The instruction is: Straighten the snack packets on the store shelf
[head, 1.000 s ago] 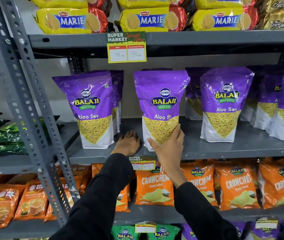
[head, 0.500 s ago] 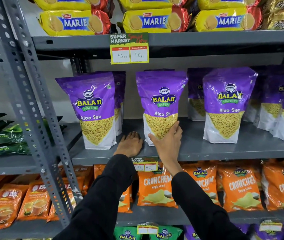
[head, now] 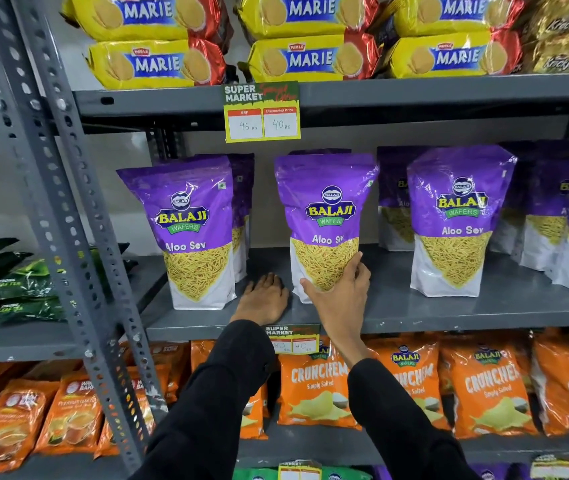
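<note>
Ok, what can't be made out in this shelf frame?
- Head view: base of the middle purple Aloo Sev packet, covered by the right hand.
- Purple packets behind the front row, mostly hidden by it.
- Lower yellow price tag: handwriting too faint.
- Left hand flat on the grey metal shelf; palm unseen.

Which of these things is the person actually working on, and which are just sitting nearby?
In the job:
purple Aloo Sev foil pouch in the middle
right hand gripping it
left hand flat on grey metal shelf

Just nearby:
yellow Marie biscuit packs
orange Crunchem bags
</note>
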